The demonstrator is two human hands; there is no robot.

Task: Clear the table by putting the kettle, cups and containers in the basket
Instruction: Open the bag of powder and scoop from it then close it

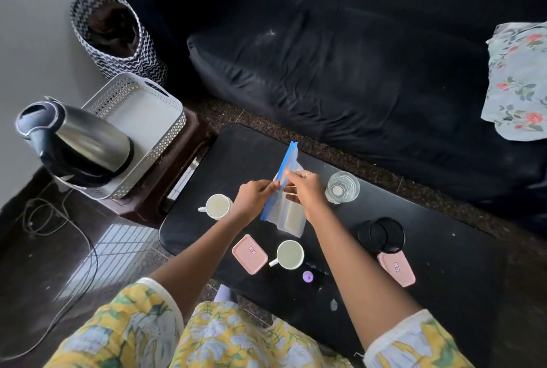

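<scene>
Over the black table [444,249] my left hand [254,194] and my right hand [305,187] both pinch the blue zip edge of a clear plastic bag [288,213], held up above the tabletop. A steel kettle [77,142] lies tilted in the white perforated basket [165,119] at the left. On the table stand two white cups [218,206] [290,254], a drinking glass [342,187], two pink lidded containers [250,253] [396,267] and a black round container [381,235] with its lid leaning on it.
The basket rests on a dark brown stool [177,172] left of the table. A zigzag-patterned bin [112,33] stands behind it. A black sofa [355,57] with a floral cloth [518,80] runs along the far side. A cable [59,219] lies on the floor. A small purple cap [307,276] sits near the table's front edge.
</scene>
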